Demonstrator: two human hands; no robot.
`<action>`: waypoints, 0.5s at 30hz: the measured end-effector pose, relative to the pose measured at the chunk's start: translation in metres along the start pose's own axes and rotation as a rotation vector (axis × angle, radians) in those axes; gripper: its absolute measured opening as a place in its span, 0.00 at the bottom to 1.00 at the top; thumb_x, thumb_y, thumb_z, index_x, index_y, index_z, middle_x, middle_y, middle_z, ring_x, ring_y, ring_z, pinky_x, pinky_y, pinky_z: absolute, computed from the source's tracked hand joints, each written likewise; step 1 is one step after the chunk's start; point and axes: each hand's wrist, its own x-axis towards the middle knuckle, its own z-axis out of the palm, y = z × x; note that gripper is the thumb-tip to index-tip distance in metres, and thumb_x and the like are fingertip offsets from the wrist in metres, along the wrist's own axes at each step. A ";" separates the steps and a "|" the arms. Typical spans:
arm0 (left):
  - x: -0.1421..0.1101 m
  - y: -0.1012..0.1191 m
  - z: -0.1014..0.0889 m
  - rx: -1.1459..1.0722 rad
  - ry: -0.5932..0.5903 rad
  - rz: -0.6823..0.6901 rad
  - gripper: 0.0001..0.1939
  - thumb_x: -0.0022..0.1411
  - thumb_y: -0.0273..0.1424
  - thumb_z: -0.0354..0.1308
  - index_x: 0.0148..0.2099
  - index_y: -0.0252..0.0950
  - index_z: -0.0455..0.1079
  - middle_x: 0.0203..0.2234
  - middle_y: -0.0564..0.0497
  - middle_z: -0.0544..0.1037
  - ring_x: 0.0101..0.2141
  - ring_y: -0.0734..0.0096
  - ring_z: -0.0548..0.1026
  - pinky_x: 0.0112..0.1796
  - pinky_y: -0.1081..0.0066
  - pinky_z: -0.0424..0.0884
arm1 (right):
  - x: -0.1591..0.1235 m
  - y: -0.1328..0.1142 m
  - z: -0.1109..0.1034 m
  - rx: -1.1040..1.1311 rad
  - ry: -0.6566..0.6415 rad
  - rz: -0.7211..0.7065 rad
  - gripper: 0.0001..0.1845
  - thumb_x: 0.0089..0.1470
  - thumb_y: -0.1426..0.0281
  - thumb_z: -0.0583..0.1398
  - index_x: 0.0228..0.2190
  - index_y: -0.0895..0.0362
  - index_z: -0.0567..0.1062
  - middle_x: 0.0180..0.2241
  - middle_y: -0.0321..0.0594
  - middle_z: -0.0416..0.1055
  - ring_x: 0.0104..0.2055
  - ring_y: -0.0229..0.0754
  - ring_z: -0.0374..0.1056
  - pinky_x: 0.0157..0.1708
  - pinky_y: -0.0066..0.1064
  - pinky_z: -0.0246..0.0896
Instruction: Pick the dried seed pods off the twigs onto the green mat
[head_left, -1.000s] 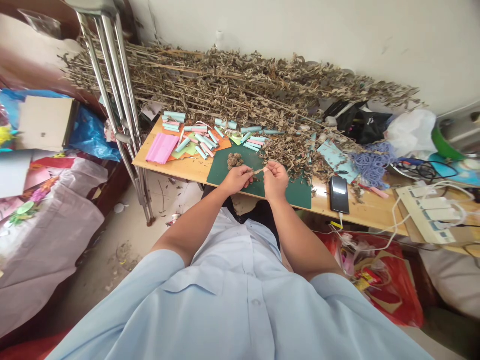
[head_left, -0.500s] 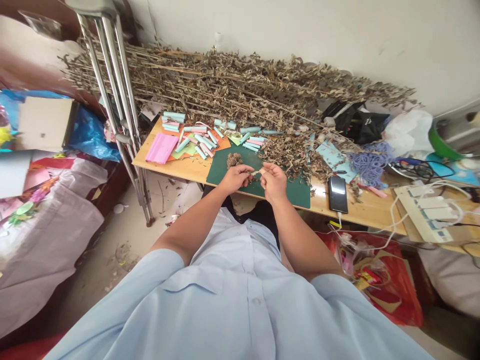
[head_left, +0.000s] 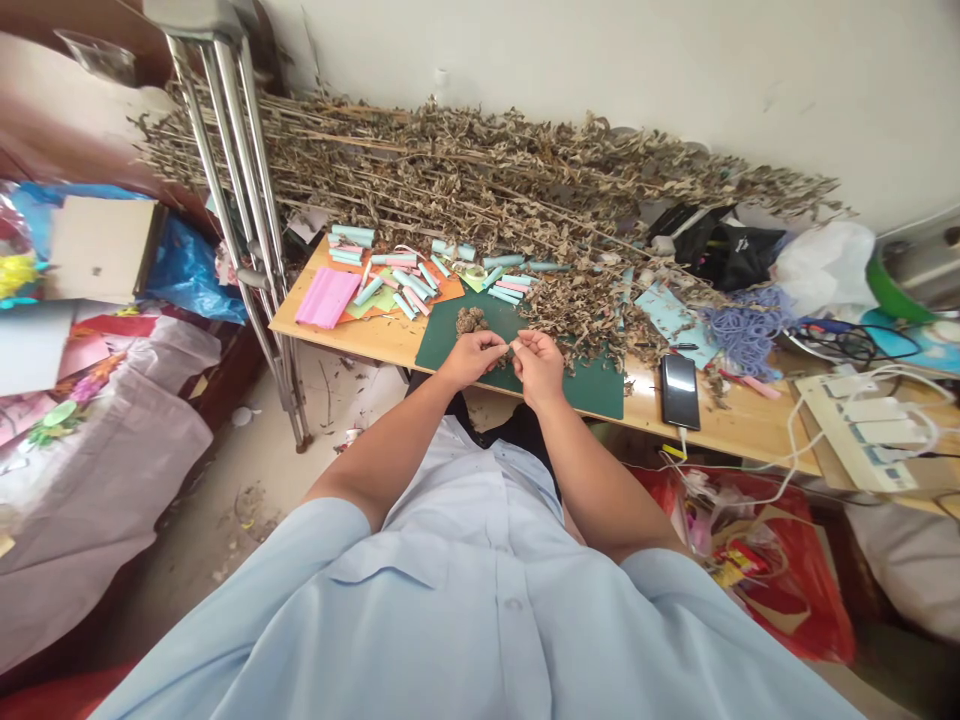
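Observation:
Over the green cutting mat (head_left: 592, 398), my left hand (head_left: 474, 357) and my right hand (head_left: 539, 364) meet with fingertips pinched. Between them is a dried leaf, mostly hidden by the fingers. Just behind my left hand lies a small clump of balled dried leaves (head_left: 471, 320) on the mat. A heap of loose dried leaves (head_left: 574, 312) spreads beyond my right hand, partly over the mat. Several blue and pink paper rolls (head_left: 412, 285) rest on coloured paper to the left.
Long bundles of dried stalks (head_left: 450, 160) lie along the wall. Metal crutches (head_left: 240, 170) stand at the table's left end. A phone (head_left: 679, 390) on a charging cable, blue-purple cord (head_left: 750, 325) and a power strip (head_left: 851, 435) are on the right.
My right hand has moved left, closer to my left hand. The dried leaf that showed between the fingers is now mostly covered. The whole view has shifted slightly.

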 end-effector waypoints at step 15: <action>0.001 -0.002 0.001 0.119 -0.038 0.043 0.15 0.60 0.42 0.60 0.33 0.33 0.71 0.17 0.57 0.68 0.19 0.80 0.63 0.24 0.76 0.59 | 0.002 0.005 -0.001 0.032 0.010 0.012 0.16 0.44 0.67 0.66 0.37 0.54 0.71 0.24 0.28 0.67 0.18 0.29 0.54 0.15 0.22 0.45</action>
